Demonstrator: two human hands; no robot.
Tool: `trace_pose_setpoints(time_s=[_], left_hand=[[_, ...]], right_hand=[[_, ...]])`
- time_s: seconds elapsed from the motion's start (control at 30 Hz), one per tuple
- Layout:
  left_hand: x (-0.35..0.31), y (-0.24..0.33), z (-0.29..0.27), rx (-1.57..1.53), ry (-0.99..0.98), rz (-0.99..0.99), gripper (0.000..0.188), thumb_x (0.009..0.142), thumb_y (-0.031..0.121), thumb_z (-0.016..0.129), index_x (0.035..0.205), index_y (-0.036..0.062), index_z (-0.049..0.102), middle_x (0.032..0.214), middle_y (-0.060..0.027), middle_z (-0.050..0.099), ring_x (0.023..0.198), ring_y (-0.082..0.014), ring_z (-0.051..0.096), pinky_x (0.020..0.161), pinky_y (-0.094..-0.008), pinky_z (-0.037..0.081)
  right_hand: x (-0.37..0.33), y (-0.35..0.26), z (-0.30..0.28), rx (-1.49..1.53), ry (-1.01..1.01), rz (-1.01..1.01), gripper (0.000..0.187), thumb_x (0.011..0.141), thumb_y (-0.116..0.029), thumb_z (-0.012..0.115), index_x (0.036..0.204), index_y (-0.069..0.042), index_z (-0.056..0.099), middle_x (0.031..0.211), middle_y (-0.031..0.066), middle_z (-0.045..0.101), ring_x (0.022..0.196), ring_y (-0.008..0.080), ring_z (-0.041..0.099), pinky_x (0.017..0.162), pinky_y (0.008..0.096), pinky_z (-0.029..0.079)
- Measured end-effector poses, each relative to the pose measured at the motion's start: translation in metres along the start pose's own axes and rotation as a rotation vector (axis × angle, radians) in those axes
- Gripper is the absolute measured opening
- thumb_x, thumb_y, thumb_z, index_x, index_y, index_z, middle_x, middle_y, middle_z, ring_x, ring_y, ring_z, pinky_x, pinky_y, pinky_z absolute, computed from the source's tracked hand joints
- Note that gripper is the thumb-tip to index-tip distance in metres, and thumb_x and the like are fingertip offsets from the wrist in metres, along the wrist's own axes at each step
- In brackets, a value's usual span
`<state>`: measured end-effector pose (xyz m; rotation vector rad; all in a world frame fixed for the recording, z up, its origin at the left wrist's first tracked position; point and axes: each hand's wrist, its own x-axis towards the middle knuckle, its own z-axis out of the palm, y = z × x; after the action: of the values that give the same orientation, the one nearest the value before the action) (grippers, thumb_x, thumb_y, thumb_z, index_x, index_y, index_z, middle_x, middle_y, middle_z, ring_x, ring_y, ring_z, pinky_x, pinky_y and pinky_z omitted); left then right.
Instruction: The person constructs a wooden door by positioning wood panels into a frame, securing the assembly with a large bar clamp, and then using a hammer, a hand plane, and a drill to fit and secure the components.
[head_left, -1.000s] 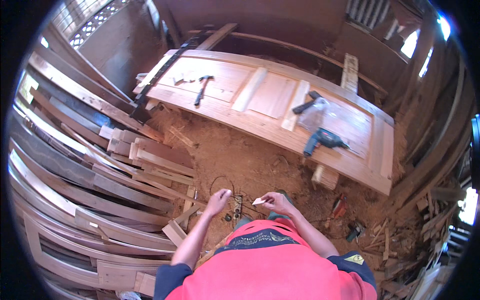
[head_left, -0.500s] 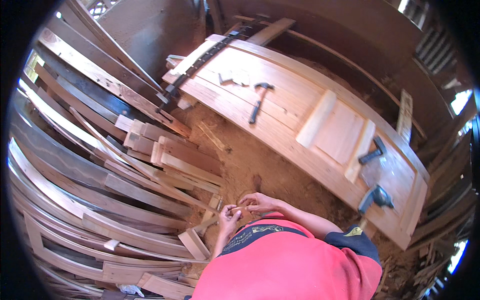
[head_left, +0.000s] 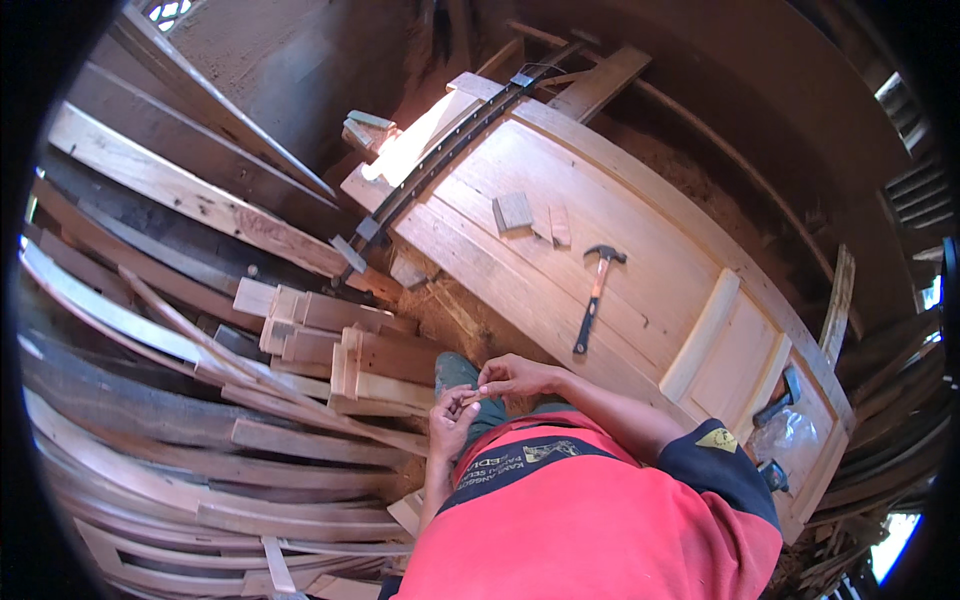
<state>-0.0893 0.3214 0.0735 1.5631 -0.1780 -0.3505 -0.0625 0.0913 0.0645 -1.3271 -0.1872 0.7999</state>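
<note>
Pinching something very small between my two hands, I can barely make it out myself: my right hand (head_left: 512,377) has thumb and forefinger closed on a tiny piece, and my left hand (head_left: 449,420) is cupped just under it, fingers curled up so the fingertips of both hands meet. What the piece is I cannot tell; it is too small and hidden by my fingers. It sits right at that meeting point, close to my chest, above the dirt floor (head_left: 470,320) and just beside the stack of short timber offcuts (head_left: 340,350).

My worry is dropping it. I judge that if my grip slips, the piece falls either into the loose, sawdusty dirt or down between the piled planks (head_left: 180,440) on my left, and in either place it would be hard to find. Working it in mid-air with nothing flat beneath makes that likelier.

The door panel (head_left: 620,250) lying flat ahead is well apart from my hands, with the hammer (head_left: 593,295) and a few small wooden blocks (head_left: 515,212) on it, out of easy reach. Leaning over for them while my fingers are busy could jolt the piece loose.
</note>
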Motion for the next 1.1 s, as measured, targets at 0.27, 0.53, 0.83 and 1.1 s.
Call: trace_pose_setpoints(time_s=[0.27, 0.53, 0.83, 1.1], left_hand=[[0.248, 0.01, -0.067, 0.056, -0.274, -0.235, 0.022, 0.091, 0.011, 0.071, 0.109, 0.0005, 0.066, 0.1, -0.0039, 0.07, 0.093, -0.0101, 0.063, 0.085, -0.0268, 0.051], [0.487, 0.032, -0.161, -0.059, -0.131, -0.476, 0.031, 0.093, 0.012, 0.067, 0.121, -0.0018, 0.066, 0.11, -0.0076, 0.069, 0.096, -0.0134, 0.065, 0.086, -0.0278, 0.052], [0.765, 0.042, -0.144, -0.367, 0.067, -0.348, 0.029, 0.103, 0.016, 0.053, 0.116, -0.0067, 0.064, 0.106, -0.0107, 0.068, 0.094, -0.0164, 0.067, 0.089, -0.0291, 0.057], [0.938, 0.038, -0.046, -0.099, -0.11, -0.058, 0.03, 0.098, 0.013, 0.062, 0.123, -0.0035, 0.065, 0.104, -0.0098, 0.069, 0.093, -0.0145, 0.065, 0.089, -0.0285, 0.052]], right_hand=[[0.133, -0.052, -0.119, -0.08, 0.429, -0.105, 0.032, 0.095, -0.026, 0.068, 0.114, -0.001, 0.061, 0.097, 0.0061, 0.068, 0.086, 0.014, 0.063, 0.077, 0.0316, 0.053], [0.21, -0.118, -0.254, 0.161, 1.193, 0.02, 0.029, 0.1, -0.026, 0.059, 0.112, 0.0, 0.064, 0.095, 0.006, 0.068, 0.082, 0.0099, 0.063, 0.072, 0.0261, 0.051], [0.205, -0.151, -0.352, 0.057, 1.488, 0.124, 0.026, 0.099, -0.024, 0.06, 0.11, -0.001, 0.065, 0.094, 0.0058, 0.07, 0.084, 0.0129, 0.066, 0.074, 0.0269, 0.052], [0.218, -0.114, -0.43, -0.029, 1.587, 0.203, 0.024, 0.1, -0.022, 0.058, 0.112, -0.003, 0.064, 0.098, 0.0047, 0.069, 0.086, 0.0122, 0.065, 0.073, 0.0265, 0.053]])
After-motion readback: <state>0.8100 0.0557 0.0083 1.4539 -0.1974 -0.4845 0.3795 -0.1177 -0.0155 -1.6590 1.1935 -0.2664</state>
